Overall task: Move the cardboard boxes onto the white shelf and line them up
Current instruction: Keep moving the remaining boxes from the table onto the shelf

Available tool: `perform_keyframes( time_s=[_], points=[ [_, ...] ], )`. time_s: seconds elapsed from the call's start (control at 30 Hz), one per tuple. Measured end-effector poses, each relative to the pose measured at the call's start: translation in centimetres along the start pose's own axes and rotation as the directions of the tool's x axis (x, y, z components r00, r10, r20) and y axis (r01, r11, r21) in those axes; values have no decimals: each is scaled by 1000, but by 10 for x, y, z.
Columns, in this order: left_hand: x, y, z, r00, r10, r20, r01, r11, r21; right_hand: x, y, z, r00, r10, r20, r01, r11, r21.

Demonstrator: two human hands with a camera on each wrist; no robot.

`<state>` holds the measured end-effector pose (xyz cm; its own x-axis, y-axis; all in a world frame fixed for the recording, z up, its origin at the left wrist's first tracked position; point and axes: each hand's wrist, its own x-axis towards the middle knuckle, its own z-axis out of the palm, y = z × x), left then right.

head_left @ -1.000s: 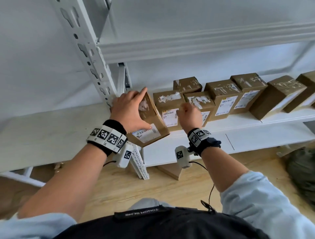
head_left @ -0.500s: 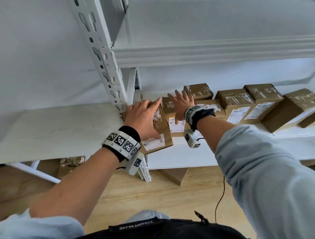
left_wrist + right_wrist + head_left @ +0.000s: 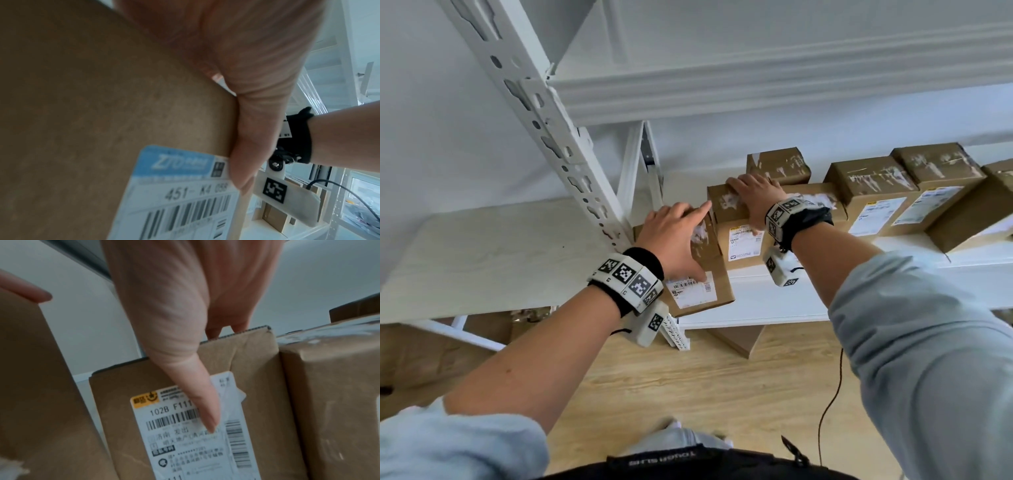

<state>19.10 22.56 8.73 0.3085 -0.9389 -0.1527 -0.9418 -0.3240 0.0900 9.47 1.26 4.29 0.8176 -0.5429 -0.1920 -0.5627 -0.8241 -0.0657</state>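
While the head view looked up at the white shelf (image 3: 756, 301), the left hand (image 3: 674, 240) gripped the tilted end box (image 3: 709, 274) at the shelf's left front edge, and the right hand (image 3: 753, 195) clasped the top of the second box (image 3: 739, 226) beside it; more boxes (image 3: 873, 192) ran rightward. In the left wrist view, the thumb (image 3: 252, 146) pressed the end box's labelled face (image 3: 102, 113). In the right wrist view, the thumb (image 3: 197, 394) lay on the second box's label (image 3: 195, 434), the fingers (image 3: 226, 318) curled over its top edge.
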Motion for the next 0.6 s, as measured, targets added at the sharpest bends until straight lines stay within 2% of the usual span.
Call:
perform_keyframes(
  time_s=[0.1, 0.27, 0.6],
  points=[
    [5, 0, -4, 1000, 4, 2, -4, 999, 37, 1, 3, 2, 999, -28, -19, 28, 1000, -8],
    [26, -9, -13, 992, -3, -124, 23, 987, 162, -4, 9, 5, 997, 6, -81, -5, 1000, 14],
    [71, -26, 30, 998, 9, -61, -4, 997, 78, -6, 1, 10, 992, 34, -124, -26, 998, 64]
  ],
)
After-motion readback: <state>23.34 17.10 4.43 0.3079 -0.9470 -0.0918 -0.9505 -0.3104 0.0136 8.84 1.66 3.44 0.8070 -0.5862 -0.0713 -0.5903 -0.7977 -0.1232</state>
